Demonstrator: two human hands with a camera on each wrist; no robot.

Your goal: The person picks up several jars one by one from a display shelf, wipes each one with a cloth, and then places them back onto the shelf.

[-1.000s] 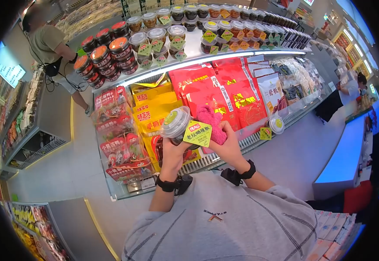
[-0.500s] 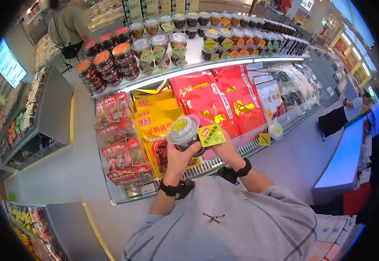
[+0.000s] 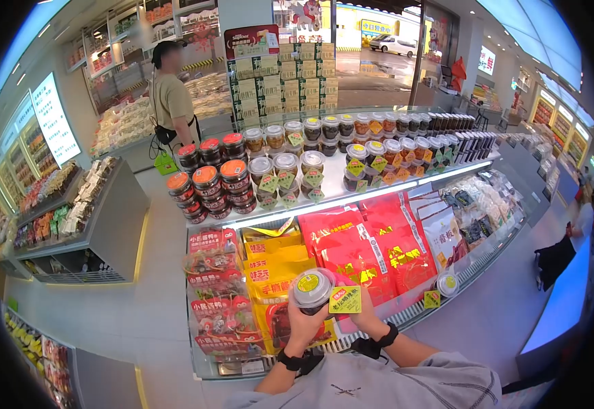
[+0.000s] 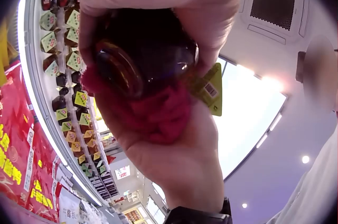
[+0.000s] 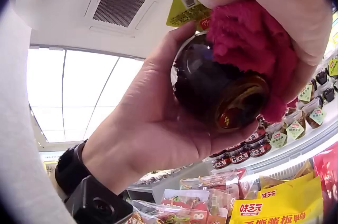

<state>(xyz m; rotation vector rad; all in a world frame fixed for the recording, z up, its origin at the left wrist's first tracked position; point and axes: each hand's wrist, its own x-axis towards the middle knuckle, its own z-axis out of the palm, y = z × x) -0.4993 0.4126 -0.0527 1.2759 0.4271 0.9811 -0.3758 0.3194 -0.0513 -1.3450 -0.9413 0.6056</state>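
Observation:
My left hand (image 3: 303,326) grips a clear lidded jar (image 3: 313,289) of dark food, its fingers curled round the side. A yellow-green tag (image 3: 345,300) hangs off the jar toward the right. My right hand (image 3: 372,319) holds a bunched pink cloth (image 5: 248,36) against the jar, as the right wrist view shows. From the left wrist view, the cloth lies along the jar's lower side, between glassy wall and right palm. In the head view the tag and jar hide most of the cloth.
Below the hands, a chilled display case holds yellow packets (image 3: 276,266), red packets (image 3: 341,235) and red-white bags (image 3: 218,307). Rows of lidded jars (image 3: 286,163) stand on the shelf behind. Another jar (image 3: 447,284) sits at the case's front edge. A person (image 3: 172,95) stands beyond, at left.
The head view has tilted up, showing more of the shop. The pink cloth, earlier plain beside the jar, is now mostly behind it. The tag has swung round to the right.

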